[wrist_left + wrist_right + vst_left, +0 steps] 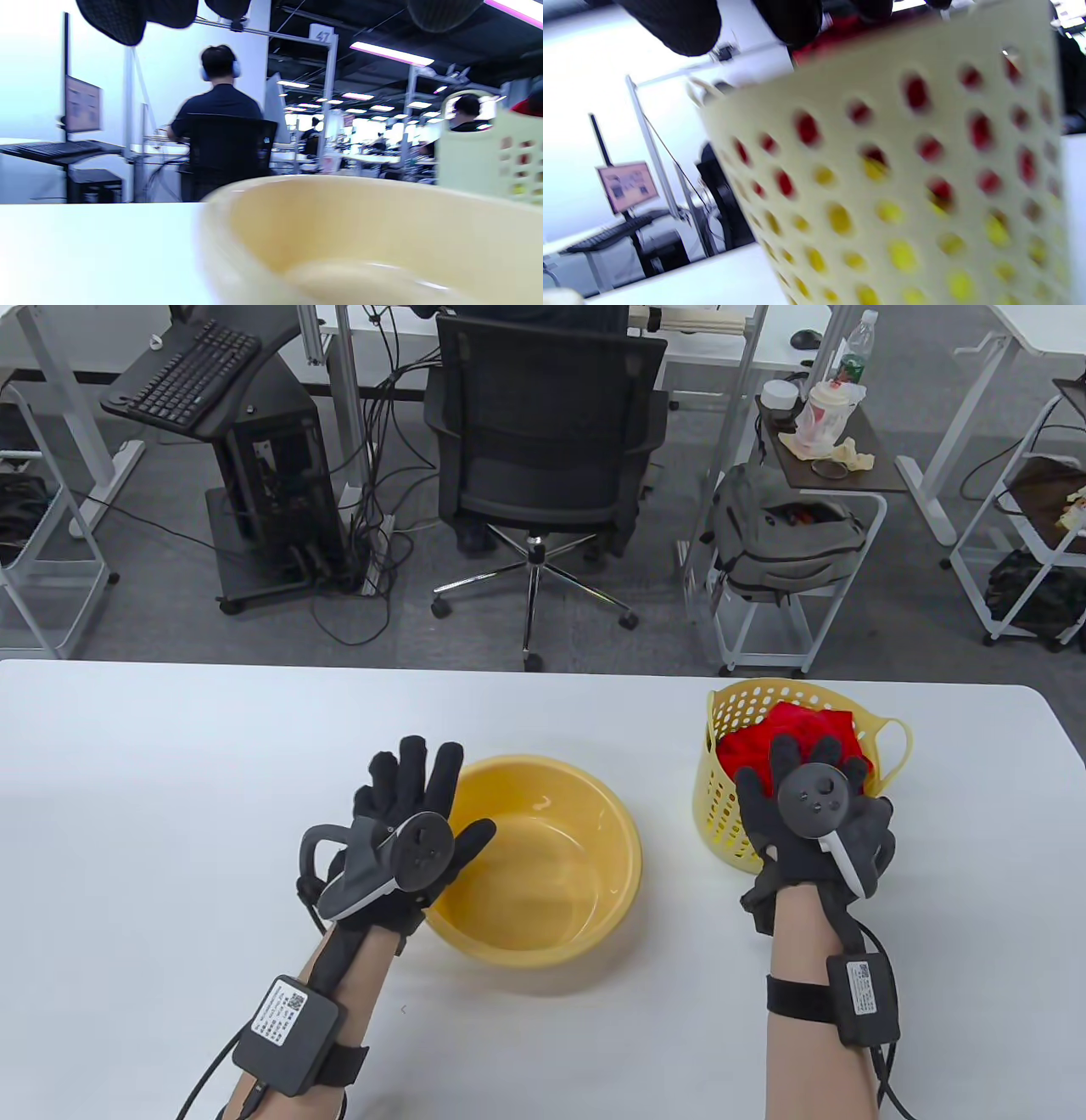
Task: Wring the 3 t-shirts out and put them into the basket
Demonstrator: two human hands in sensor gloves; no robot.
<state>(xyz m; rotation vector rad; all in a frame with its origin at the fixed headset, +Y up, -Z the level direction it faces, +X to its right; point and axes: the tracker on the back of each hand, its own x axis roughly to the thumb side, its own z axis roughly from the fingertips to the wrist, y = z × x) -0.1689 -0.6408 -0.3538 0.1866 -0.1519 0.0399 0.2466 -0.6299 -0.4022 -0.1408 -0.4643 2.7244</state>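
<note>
Red bunched t-shirt cloth [806, 729] piled in perforated yellow plastic basket [728, 711], directly beneath spread, empty right hand [819, 819]; left hand [407, 827] (also splayed, empty) hovering beside round yellow plastic basin [611, 831].

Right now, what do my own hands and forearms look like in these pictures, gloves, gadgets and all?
Both hands wear black fabric sensor gloves. The left hand carries a dark grey round-faced tracker with a white underside and a loop; the right hand carries a similar one with a white handle. Each bare forearm has a black strap holding a black box with a white label, and black cables trail from it.
</note>
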